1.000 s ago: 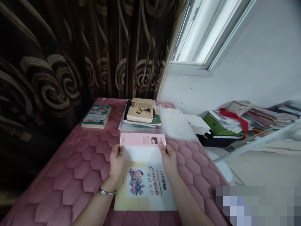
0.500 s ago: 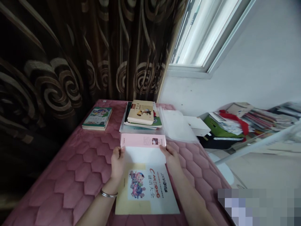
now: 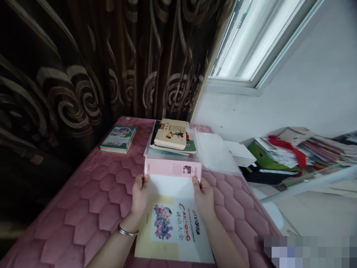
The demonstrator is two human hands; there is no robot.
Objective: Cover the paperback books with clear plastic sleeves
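Both hands are at an open book (image 3: 184, 247) lying in front of me, its white and yellow page printed with cartoon figures and red lettering. A pink flap (image 3: 164, 167) with small text and a little photo lies along its far edge. My left hand (image 3: 140, 193), with a bracelet on the wrist, is closed on the flap's left edge. On the opposite edge my right hand (image 3: 204, 195) is closed, its thumb on top near the flap's corner. What their other fingers touch beneath is hidden. Clear plastic film seems to edge the flap.
The pink quilted surface (image 3: 92, 201) bears a stack of books (image 3: 171, 136) straight ahead and small green books (image 3: 118, 139) at left. Translucent plastic sheets (image 3: 214, 152) lie right of the stack, by a white box (image 3: 241, 152). Piled papers (image 3: 326, 149) are further right; a dark curtain (image 3: 125, 56) hangs behind.
The whole view has shifted slightly, moving the scene a little to the right. Both hands keep their hold on the book's flap, and the book looks nearly unchanged.
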